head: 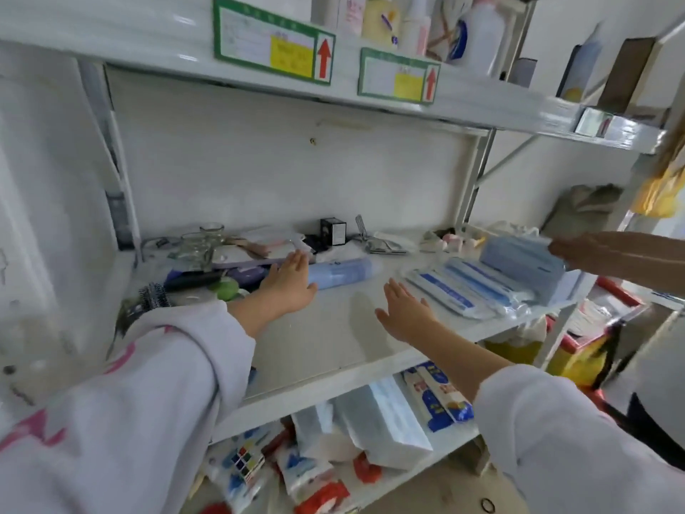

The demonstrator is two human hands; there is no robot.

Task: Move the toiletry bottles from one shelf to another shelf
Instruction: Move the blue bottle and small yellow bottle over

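White middle shelf (344,339) with lying blue bottle (343,273), packaged masks (470,287), hairbrush (154,296), glass jars (198,244).

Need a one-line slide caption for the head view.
Both hands open over the middle shelf: left hand by a lying blue bottle, right hand beside it; bottles stand above.

The toiletry bottles (422,20) on the top shelf (482,102) are cut off by the upper edge, their labels too blurred to read. Print on the 2 green-bordered cards (272,40) is illegible. The left hand (287,281) hides one end of the lying blue bottle (343,272).
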